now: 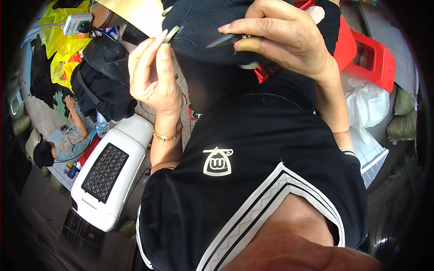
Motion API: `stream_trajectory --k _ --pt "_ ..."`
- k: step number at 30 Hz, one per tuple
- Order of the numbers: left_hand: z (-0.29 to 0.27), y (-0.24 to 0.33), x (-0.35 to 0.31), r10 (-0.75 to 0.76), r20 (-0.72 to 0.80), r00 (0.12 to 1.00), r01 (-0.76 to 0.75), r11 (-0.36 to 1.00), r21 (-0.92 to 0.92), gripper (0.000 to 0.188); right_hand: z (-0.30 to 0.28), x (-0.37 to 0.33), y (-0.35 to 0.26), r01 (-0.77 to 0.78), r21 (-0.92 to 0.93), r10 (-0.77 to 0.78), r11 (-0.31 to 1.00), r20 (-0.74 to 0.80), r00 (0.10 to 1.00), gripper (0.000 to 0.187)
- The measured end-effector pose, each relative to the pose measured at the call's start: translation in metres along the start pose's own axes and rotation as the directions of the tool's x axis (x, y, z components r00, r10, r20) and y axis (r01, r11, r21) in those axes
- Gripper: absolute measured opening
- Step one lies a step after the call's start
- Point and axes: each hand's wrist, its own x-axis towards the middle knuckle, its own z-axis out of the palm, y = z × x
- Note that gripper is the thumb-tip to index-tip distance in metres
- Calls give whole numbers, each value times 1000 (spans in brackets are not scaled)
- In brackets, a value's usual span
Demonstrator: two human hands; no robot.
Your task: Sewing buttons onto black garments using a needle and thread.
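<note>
Dark mesh fabric (199,29) lies over my lap at the top middle, with thin loose threads on it. Between thumb and fingertips of my left hand (156,74) is a small pale-green strip (172,34), at the mesh's left edge. My right hand (289,43) pinches small snips (222,41) with a pointed metal blade aimed left over the mesh. The blade is apart from the strip. Below the right fingers a pale curved piece (247,66) shows beside a bit of red.
A white appliance (108,217) with a black grid panel stands at left; beyond it sits another person (68,140). Black mesh goods (104,63), yellow plastic bags (63,58) and a white power strip (77,23) lie upper left. At right are a red plastic stool (384,65) and a white plastic bag (366,104).
</note>
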Motion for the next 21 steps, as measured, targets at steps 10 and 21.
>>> stream_trajectory --k 10,21 --pt "-1 26 4 349 181 920 -383 899 212 37 -3 -43 6 -128 125 160 984 -288 944 31" --pt "16 54 16 272 694 666 -670 628 396 29 9 -99 16 -141 297 219 944 -248 943 54"
